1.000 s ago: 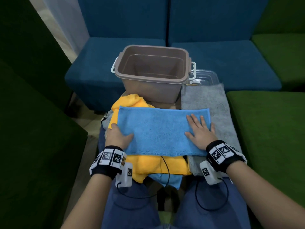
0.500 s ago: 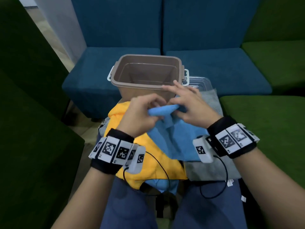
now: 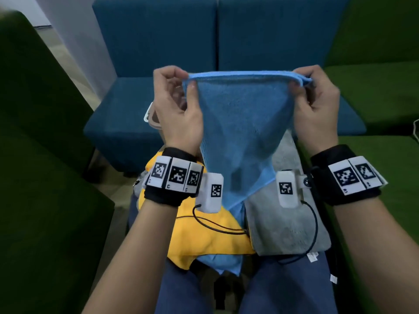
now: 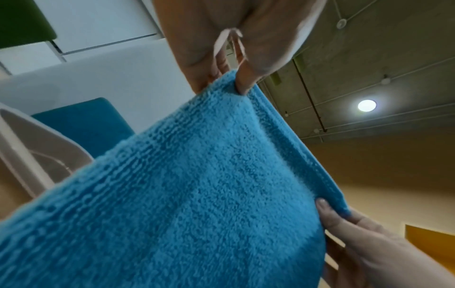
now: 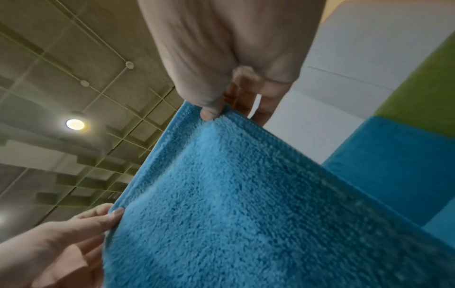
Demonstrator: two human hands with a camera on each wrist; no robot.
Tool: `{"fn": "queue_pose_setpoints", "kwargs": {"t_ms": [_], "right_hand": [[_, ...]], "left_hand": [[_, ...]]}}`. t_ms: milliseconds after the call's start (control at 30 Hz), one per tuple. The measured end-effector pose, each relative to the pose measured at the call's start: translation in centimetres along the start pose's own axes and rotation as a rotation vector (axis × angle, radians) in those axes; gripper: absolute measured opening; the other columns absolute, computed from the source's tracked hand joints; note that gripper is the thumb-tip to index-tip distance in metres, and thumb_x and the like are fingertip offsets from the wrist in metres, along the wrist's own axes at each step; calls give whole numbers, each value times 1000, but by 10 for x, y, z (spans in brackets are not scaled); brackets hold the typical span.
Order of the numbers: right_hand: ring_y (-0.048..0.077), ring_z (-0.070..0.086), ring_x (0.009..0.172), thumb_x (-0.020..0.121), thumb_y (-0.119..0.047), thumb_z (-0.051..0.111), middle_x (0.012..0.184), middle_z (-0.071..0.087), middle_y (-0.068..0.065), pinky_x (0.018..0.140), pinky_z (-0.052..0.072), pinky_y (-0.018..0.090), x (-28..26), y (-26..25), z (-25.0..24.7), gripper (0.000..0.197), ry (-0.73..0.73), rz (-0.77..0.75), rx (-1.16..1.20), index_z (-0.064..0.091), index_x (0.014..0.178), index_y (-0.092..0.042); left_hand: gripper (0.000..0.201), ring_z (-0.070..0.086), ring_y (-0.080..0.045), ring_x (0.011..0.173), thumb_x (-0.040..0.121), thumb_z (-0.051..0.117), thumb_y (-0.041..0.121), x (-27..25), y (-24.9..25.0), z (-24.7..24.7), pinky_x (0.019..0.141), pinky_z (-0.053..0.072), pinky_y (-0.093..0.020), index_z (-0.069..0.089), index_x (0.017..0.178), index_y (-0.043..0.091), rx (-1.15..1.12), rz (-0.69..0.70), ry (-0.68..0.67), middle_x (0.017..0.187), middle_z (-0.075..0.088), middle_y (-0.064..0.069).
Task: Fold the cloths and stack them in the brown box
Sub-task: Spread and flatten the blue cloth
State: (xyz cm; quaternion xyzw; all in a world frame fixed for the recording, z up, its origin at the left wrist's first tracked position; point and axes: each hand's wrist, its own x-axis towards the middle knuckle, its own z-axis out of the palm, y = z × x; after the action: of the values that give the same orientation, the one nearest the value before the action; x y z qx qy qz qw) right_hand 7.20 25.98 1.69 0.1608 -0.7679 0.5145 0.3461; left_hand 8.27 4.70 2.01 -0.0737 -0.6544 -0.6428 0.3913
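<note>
A blue cloth [image 3: 240,123] hangs in the air in front of me, doubled over, its top edge stretched level between both hands. My left hand [image 3: 179,98] pinches the top left corner between thumb and fingers. My right hand [image 3: 314,96] pinches the top right corner the same way. Both wrist views show the blue cloth [image 4: 197,194] [image 5: 246,204] close up with a thumb pressed on its hem. The brown box [image 3: 154,118] is almost wholly hidden behind the cloth and my left hand; only its left rim and white handle show.
On my lap lie a yellow cloth [image 3: 204,239], a grey cloth [image 3: 283,223] and another blue cloth [image 3: 222,261] under them. Blue seats [image 3: 127,123] stand ahead, green seats [image 3: 385,91] to the right and left. Cables run from my wrist cameras.
The blue cloth lay flat on my lap under both palms a second ago. Both hands gathered it at the middle, then lifted it and pulled its top corners apart.
</note>
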Motion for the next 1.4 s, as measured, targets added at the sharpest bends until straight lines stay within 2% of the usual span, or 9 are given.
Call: {"fn": "queue_pose_setpoints", "kwargs": {"t_ms": [167,433,667,800,867,967,1167,1300,1400], "right_hand": [[-3,39,68,103,-14,41,75,41,-16,64,34,21,2,-1,0,10,134,17,-82,46,94,-13],[2,35,60,97,-8,42,74,33,-11,58,32,23,-7,3,-12,24,88,91,-121,30,86,-26],[-2,46,62,90,5,43,86,62,-8,63,35,18,-37,28,-23,33,-89,219,-138,67,85,-18],[6,64,101,88,-5,64,114,63,-2,82,52,22,-33,20,-27,34,-45,218,13,65,117,-23],[7,60,111,85,-4,67,120,58,-3,87,52,24,-30,17,-28,43,-62,154,-41,62,122,-25],[0,58,92,84,6,58,101,57,-10,77,46,19,-34,24,-28,33,-95,48,-212,71,105,-16],[6,47,60,81,13,45,73,52,-6,59,33,13,-48,43,-54,40,-181,241,-266,77,86,-11],[44,58,78,89,1,54,89,70,7,65,39,27,-52,59,-75,35,-272,464,-249,78,84,-24],[25,64,93,86,-7,68,94,69,-2,79,45,24,-68,79,-72,22,-279,597,-240,75,85,-28]], "left_hand": [[26,49,4,64,95,47,-3,-1,4,14,57,40,-25,32,88,18,1,76,-11,85,49,3],[29,47,-2,66,90,41,-3,-17,-19,17,66,37,-16,52,80,23,209,2,-106,77,52,14],[28,61,-15,106,87,58,6,-30,-30,9,86,50,-27,60,114,14,127,-128,-256,113,59,4],[53,65,-21,98,81,58,-7,-26,-24,16,77,56,-26,51,127,20,62,-90,-321,129,48,-4],[39,65,-17,92,82,58,0,-25,-26,21,74,56,-28,54,109,27,100,-146,-233,121,54,-2],[21,55,-7,75,84,48,5,-30,-40,24,71,44,-31,46,86,26,127,-269,-183,91,55,6],[14,37,-4,51,98,42,7,-78,-48,26,53,30,-22,36,98,19,145,-304,-406,71,42,5],[19,30,-6,46,96,47,5,-94,-65,35,51,28,-26,31,98,16,162,-394,-385,64,33,6],[24,30,-8,49,94,49,2,-114,-89,44,55,30,-31,32,86,16,254,-450,-397,65,33,6]]}}
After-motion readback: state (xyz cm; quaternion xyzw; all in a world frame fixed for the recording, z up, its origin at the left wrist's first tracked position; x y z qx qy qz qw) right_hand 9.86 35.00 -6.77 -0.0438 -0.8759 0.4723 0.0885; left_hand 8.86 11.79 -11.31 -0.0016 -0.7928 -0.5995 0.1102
